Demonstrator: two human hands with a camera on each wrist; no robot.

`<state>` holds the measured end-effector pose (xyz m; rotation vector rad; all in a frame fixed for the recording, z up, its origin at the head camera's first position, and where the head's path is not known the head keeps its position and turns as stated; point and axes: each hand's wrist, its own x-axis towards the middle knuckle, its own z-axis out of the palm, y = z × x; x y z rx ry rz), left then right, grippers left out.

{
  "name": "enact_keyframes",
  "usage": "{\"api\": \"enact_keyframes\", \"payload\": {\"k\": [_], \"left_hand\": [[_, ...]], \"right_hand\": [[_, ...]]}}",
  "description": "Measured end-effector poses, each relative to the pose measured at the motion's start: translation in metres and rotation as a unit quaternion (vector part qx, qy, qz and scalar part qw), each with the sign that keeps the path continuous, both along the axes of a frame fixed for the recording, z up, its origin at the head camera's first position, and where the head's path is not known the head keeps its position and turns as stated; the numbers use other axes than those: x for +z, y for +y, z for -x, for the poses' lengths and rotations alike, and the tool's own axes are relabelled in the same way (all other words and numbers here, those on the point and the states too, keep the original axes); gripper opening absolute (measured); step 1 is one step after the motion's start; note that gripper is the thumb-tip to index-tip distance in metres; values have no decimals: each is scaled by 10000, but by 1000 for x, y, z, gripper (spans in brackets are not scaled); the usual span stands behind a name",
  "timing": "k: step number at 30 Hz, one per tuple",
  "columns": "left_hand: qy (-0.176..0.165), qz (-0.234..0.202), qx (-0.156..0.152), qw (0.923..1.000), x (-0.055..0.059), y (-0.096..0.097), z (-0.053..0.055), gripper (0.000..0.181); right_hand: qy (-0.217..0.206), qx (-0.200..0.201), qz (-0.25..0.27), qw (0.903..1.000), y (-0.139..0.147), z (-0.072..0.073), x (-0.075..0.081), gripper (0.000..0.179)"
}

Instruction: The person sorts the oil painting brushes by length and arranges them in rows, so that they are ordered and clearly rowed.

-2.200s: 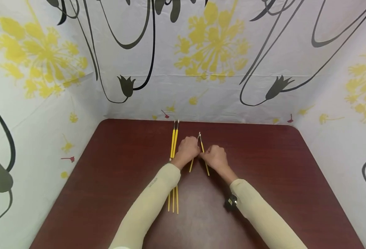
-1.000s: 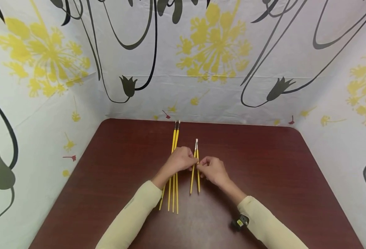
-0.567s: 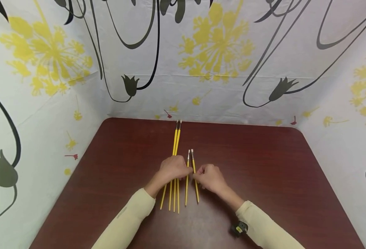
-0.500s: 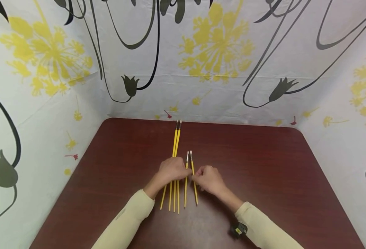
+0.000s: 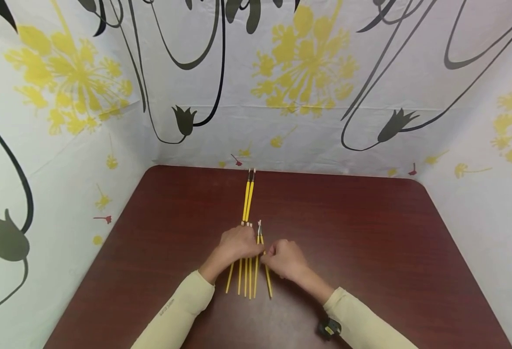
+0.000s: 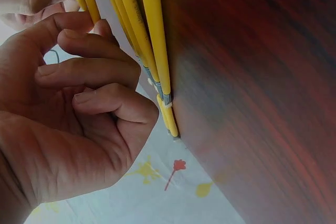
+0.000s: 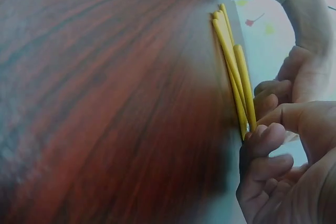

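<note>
Between finger and thumb, my left hand (image 5: 238, 242) pinches a slim yellow paintbrush (image 5: 256, 281), bristles pointing away from me. My right hand (image 5: 287, 259) pinches a second yellow paintbrush (image 5: 268, 283) just right of it; the pale bristle ends of the two meet, while their handles spread apart toward me. Under and beside the left hand lies a row of several yellow brushes (image 5: 240, 281), partly hidden by that hand. In the right wrist view, the held brush handle (image 7: 244, 80) rises in front of the row.
Two more yellow brushes (image 5: 246, 201) lie side by side farther back, reaching the rear edge of the dark red-brown table (image 5: 347, 228). Patterned white cloth (image 5: 299, 140) walls the table at the back and sides. A small black device (image 5: 329, 328) sits at the right sleeve.
Both hands have brought their two brushes leftward and nearer, from the middle of the table to the right end of the row. The row and rear pair stay put.
</note>
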<state>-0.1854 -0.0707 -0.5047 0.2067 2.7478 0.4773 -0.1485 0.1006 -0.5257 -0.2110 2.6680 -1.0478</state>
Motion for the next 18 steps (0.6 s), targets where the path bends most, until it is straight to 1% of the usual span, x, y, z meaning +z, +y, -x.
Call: {"api": "enact_keyframes", "payload": {"k": [2,7,12,15,18], "left_hand": [[19,30,0,10000,-1,0,-1,42],[99,61,52,9999,-2,0,-3,37],[40,174,15,9998,-2,0,-4,37],[-21,206,-14,9998,-3,0,-5,37],[10,217,-23,9998,-3,0,-5,36]], "right_hand": [[107,64,-107,9999,-2,-1,-2,33],[275,109,-360,9989,-5,0,-7,41],[295,45,-637,9975,-6,1,-8,42],[272,44,-713,9971,-7,1,-7,42],[259,57,-767,9967,-8,0,-6,42]]}}
